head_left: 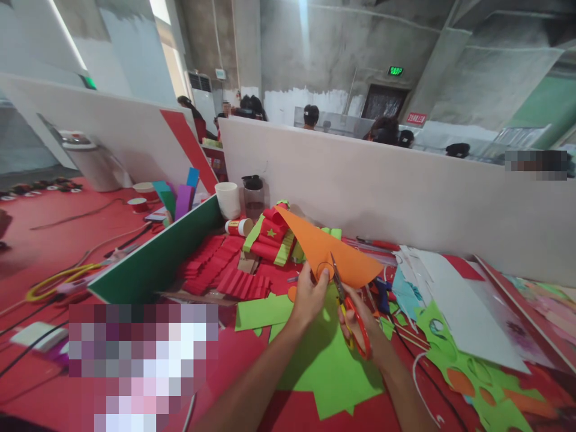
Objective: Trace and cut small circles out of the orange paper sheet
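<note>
My left hand (311, 295) pinches the lower edge of an orange sheet of paper (346, 255), which is lifted above the table. A circle is drawn on the sheet near my thumb. In my right hand (360, 321) is a pair of scissors (355, 318) with red and yellow handles, its blades pointing up at the sheet beside the circle. Whether the blades touch the paper I cannot tell. Beneath both hands lie green paper sheets (333, 372) on the red tabletop.
Folded red paper strips (243, 283) lie left of my hands, near a white cup (227, 200) and a dark bottle (253, 198). Green offcuts with holes (477, 378) and white sheets (468, 312) lie to the right. A white partition (382, 180) stands behind; people sit beyond it.
</note>
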`<move>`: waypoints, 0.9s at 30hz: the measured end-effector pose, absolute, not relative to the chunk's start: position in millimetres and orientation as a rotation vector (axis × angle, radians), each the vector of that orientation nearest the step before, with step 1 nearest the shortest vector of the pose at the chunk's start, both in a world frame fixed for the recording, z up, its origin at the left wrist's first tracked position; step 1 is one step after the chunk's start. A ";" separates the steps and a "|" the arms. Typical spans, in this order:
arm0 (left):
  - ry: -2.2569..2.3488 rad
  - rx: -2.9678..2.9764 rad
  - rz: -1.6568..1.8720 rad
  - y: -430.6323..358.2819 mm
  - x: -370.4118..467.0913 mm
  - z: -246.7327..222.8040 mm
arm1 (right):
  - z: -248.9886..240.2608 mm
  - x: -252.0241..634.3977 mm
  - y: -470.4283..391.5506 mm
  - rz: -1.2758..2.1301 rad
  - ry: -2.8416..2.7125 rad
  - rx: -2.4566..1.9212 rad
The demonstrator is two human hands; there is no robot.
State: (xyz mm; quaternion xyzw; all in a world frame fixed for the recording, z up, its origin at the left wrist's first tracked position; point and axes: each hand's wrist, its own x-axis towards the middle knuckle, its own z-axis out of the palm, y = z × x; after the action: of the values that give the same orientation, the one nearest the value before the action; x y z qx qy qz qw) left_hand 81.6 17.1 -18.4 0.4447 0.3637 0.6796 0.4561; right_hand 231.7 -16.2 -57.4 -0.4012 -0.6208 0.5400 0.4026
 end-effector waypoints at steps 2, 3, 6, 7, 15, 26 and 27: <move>0.888 1.099 1.680 17.5 81.6 -18.3 | -58.7 231.3 -14.5 1.427 -1.520 -0.977; 0.889 1.104 1.683 17.7 81.5 -18.3 | -58.3 231.0 -14.1 1.451 -1.499 -0.965; 0.896 1.120 1.685 18.2 81.2 -18.4 | -51.8 229.1 -16.8 1.465 -1.480 -0.975; 0.897 1.122 1.685 18.3 81.1 -18.5 | -48.0 228.2 -18.8 1.461 -1.478 -0.988; 0.902 1.097 1.680 17.1 81.4 -17.3 | -19.3 223.6 -32.8 1.442 -1.535 -1.024; 0.896 1.084 1.679 15.4 80.5 -14.4 | -41.0 226.8 -23.9 1.385 -1.587 -0.966; 0.900 1.086 1.676 15.0 80.5 -13.8 | -40.9 226.8 -24.1 1.380 -1.587 -0.964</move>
State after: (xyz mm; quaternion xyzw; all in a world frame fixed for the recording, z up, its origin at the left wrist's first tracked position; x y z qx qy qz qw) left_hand 80.5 15.0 -13.8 0.4406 0.3652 0.6804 0.4578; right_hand 226.8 -24.1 -40.9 -0.3815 -0.6282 0.5460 0.4023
